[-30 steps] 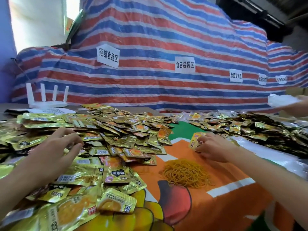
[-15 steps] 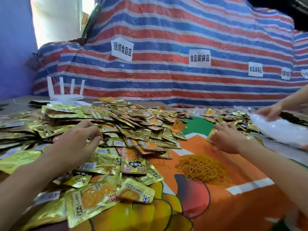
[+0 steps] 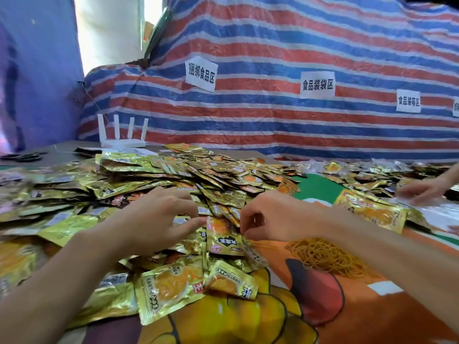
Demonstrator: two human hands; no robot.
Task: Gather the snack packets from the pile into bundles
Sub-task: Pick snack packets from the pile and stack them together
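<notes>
On my screen the pile of snack packets (image 3: 198,180) fills the left and the middle of the counter (image 3: 372,309). The left grip (image 3: 159,219) lies on the near slope of this pile. Its fingers are spread and only a little bent, holding nothing, and its thumb points to the right.

The right grip (image 3: 270,219) is just beside it, at the right edge of the pile, with the fingers curled narrow. Between the two grips lies one gold packet (image 3: 224,235), face up. The left thumb reaches its upper left corner and the right fingertips touch its right edge. I cannot tell if the right grip really pinches it.

Below and right of the right grip, a heap of rubber bands (image 3: 327,256) lies on the orange cloth. Some larger packets (image 3: 370,212) lie further right, apart from the pile, and at the right edge of the frame is another person's hand (image 3: 422,189).
</notes>
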